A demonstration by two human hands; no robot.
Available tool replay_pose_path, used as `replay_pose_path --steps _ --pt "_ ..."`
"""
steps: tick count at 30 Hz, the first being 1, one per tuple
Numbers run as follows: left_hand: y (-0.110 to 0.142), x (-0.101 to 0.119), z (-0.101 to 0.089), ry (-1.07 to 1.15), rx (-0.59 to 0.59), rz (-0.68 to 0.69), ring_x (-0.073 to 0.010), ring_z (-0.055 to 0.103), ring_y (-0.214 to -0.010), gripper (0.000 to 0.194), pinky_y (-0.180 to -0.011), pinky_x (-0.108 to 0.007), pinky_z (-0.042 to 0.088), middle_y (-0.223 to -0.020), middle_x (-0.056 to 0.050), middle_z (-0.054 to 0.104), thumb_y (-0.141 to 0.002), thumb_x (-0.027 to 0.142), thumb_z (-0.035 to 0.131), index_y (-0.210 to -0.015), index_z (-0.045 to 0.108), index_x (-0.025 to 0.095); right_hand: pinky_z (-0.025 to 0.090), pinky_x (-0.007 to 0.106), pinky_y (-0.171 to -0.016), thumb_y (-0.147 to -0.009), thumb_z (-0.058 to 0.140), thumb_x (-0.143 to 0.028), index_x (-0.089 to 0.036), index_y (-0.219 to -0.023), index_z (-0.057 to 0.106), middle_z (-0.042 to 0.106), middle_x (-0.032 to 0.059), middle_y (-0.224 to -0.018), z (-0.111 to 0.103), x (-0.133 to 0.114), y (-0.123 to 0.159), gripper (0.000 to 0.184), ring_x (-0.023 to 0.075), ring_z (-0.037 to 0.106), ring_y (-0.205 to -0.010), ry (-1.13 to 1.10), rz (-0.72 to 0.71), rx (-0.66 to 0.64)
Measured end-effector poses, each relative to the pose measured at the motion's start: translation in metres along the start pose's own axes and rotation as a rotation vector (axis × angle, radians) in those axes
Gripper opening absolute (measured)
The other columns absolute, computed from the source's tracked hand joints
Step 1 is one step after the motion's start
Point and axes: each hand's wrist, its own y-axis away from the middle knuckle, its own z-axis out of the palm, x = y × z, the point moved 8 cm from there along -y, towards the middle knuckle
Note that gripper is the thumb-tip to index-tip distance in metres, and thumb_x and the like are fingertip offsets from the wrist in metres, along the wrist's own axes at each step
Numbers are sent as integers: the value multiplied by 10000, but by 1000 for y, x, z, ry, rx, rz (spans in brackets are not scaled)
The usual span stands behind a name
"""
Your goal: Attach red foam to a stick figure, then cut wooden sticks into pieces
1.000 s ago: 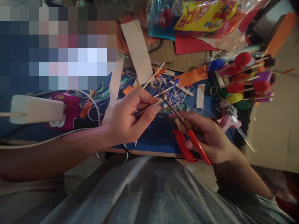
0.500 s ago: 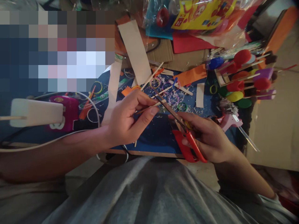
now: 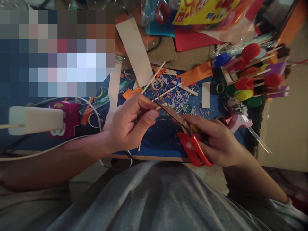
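My left hand (image 3: 128,126) is closed in a pinch, and a short thin wooden stick (image 3: 162,106) pokes out past its fingertips. My right hand (image 3: 218,138) grips a pair of scissors (image 3: 201,150) by the red handles. The dark blades point up and left, meeting the stick right at my left fingertips. Whether they touch or cut the wood, I cannot make out. Behind the hands, shavings and several coloured rings (image 3: 187,107) are scattered over the blue tabletop (image 3: 158,138), along with loose sticks (image 3: 155,76).
A pink glue gun (image 3: 239,123) lies right of my right hand, below colourful pieces on sticks (image 3: 250,80). To the left are a white charger (image 3: 36,120), a magenta box (image 3: 72,117) and a looping white cable (image 3: 97,112). Orange strips (image 3: 196,74) and a plastic bag (image 3: 204,14) lie farther back.
The view has shifted slightly. My left hand and the scissors keep nearly the same position against each other, with the blades still at the stick.
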Motion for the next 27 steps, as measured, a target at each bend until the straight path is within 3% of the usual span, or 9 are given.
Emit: replay_pose_path --steps 5,10,14,21,27 --pt "-1 0 1 2 -16 -33 -113 608 -557 190 -463 -246 478 -786 8 723 -1191 438 671 -1152 719 258 435 240 -487 -1131 718 -311 -254 -1671 629 512 -91 -673 -2 -5 0 550 105 427 -487 10 -71 19" --pt "0 -2 2 42 -20 -14 -103 571 -508 207 -436 -230 435 -728 24 669 -1208 429 629 -1111 697 258 400 229 -472 -1122 710 -255 -250 -1698 616 563 -89 -688 -3 -6 3 584 89 419 -473 3 -119 23" --pt "-1 -8 1 -3 -62 -65 -112 594 -536 197 -458 -237 461 -777 10 705 -1194 448 657 -1180 721 262 416 239 -502 -1107 708 -230 -262 -1721 596 567 -85 -701 -4 -1 7 624 98 463 -497 41 -117 51" --pt "-15 21 5 -345 -71 260 -147 747 -724 303 -630 -258 591 -909 -42 797 -1216 338 525 -973 673 232 487 301 -563 -1120 713 -335 -303 -1734 587 740 2 -828 -4 4 13 628 168 655 -612 181 -87 81" --pt "-17 17 8 -112 -117 153 -159 777 -773 335 -684 -255 636 -786 -24 722 -1219 325 553 -951 733 234 506 307 -577 -1113 706 -317 -340 -1764 556 781 7 -889 -5 4 16 668 164 654 -597 158 -91 79"
